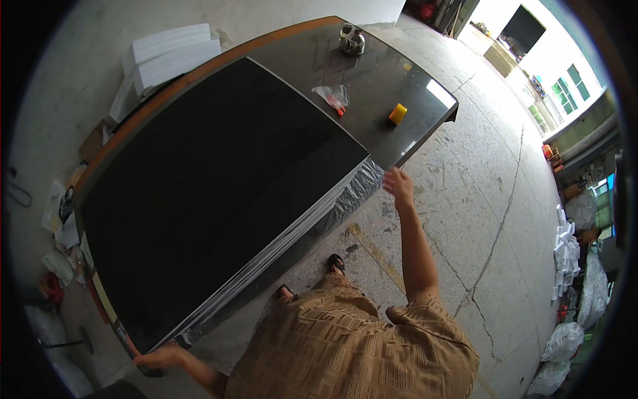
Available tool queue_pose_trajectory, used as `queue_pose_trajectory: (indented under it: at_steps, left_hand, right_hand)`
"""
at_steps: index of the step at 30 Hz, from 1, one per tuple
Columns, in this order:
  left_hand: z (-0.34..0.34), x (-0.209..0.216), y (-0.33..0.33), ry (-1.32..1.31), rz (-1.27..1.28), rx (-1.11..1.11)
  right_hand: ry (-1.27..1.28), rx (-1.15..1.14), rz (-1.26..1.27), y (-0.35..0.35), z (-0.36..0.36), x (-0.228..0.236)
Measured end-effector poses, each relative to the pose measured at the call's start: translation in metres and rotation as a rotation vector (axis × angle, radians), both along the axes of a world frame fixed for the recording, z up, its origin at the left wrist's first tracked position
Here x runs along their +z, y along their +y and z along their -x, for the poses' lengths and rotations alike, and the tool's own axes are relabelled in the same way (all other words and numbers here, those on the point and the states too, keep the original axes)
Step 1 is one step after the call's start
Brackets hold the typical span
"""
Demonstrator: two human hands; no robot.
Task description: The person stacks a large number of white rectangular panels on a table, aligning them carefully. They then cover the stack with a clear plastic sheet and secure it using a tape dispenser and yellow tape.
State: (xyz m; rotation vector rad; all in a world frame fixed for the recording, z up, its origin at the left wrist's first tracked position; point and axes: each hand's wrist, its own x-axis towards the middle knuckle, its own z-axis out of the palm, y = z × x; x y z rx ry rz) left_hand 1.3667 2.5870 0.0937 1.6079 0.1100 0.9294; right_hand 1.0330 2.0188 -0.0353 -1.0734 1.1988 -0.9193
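A stack of large flat black sheets [219, 179] lies on a dark, glossy-topped table [389, 73]. Light, layered edges show along its near side, and wrinkled clear plastic film [359, 189] hangs there. My left hand [161, 355] is at the stack's near left corner, fingers extended against the edge, holding nothing that I can see. Beyond the near right corner is my right hand [399, 186], its fingers apart and slightly bent, close to the end of the film. Whether those fingertips touch the film is hard to make out.
On the table's far part are a yellow tape roll [397, 114], a red-handled tool [337, 108] by a clear bag [329, 93], and a shiny rounded object [351, 41]. White foam blocks [173, 53] stand behind. Plastic-wrapped bundles [565, 346] lie along the right side.
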Motion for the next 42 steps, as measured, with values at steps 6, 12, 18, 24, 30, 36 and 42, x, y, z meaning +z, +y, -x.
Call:
queue_pose_trajectory:
  at_steps: [6, 12, 18, 24, 30, 36, 42]
  left_hand:
    - [-0.004, 0.0, 0.012, 0.054, -0.09, 0.149]
    - [0.023, 0.015, 0.042, 0.176, -0.011, 0.095]
    - [0.126, -0.086, 0.02, 0.537, -0.025, 0.01]
    - [0.261, -0.207, -0.099, 1.447, 0.304, -0.57]
    - [0.351, -0.391, -0.176, 1.728, 1.038, -0.545]
    - [0.329, -0.489, -0.256, 1.516, 1.476, -0.038]
    - [0.27, -0.463, -0.245, 0.581, 2.21, -0.179]
  right_hand:
    - [0.597, 0.29, -0.281, -0.004, 0.049, -0.154]
    - [0.783, 0.331, 0.173, -0.024, 0.043, -0.243]
    - [0.726, 0.553, 0.535, -0.055, 0.051, -0.28]
    - [0.612, 0.874, 0.059, -0.049, 0.112, -0.174]
    - [0.399, 1.416, 0.172, -0.055, 0.163, -0.028]
    - [0.085, 1.11, -0.198, -0.061, 0.184, 0.046]
    - [0.087, 0.635, -0.548, -0.075, 0.139, 0.086]
